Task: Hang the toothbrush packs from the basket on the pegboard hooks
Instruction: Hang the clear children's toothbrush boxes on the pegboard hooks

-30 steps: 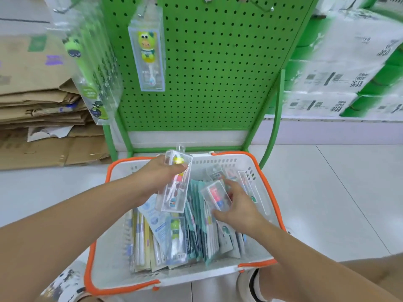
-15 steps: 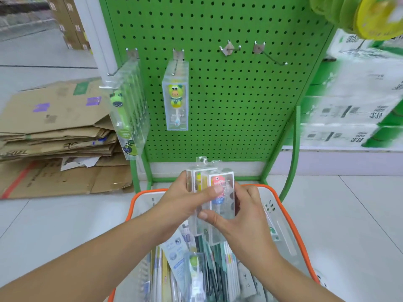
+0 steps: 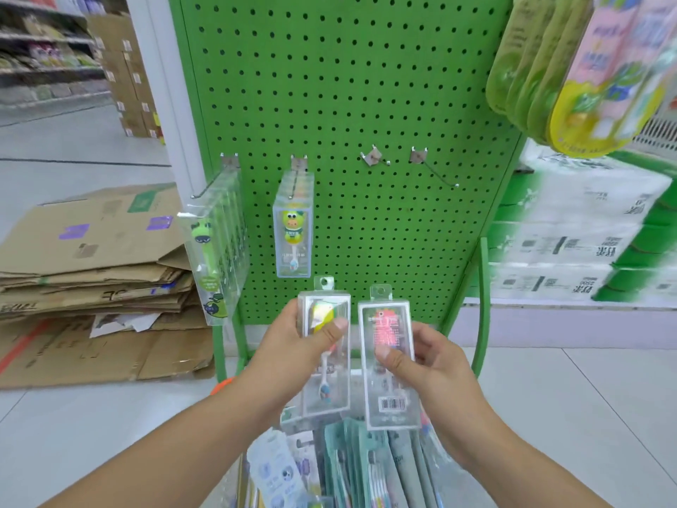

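Note:
My left hand (image 3: 293, 346) grips a clear toothbrush pack with a yellow-headed brush (image 3: 324, 357), held upright. Beside it, my right hand (image 3: 425, 364) holds a second clear pack with a pink brush (image 3: 389, 364) and a barcode at its bottom. Both packs are below the green pegboard (image 3: 348, 104). On the board, the far-left hook (image 3: 205, 188) carries several green-brush packs, and the second hook (image 3: 298, 177) carries yellow-character packs (image 3: 293, 236). Two bare hooks (image 3: 381, 159) (image 3: 436, 172) stick out to the right. The basket's orange rim (image 3: 221, 384) shows under my left wrist, with several flat packs (image 3: 351, 467) inside.
Flattened cardboard (image 3: 91, 273) is stacked on the floor to the left. White and green cartons (image 3: 579, 243) are piled to the right of the stand. Hanging packs (image 3: 586, 67) crowd the upper right corner. Store shelves (image 3: 47, 56) stand far back on the left.
Both hands lifted out of the basket, each with a clear pack, and the packs, overlapped half a second ago, are now side by side. The view has tilted up toward the pegboard.

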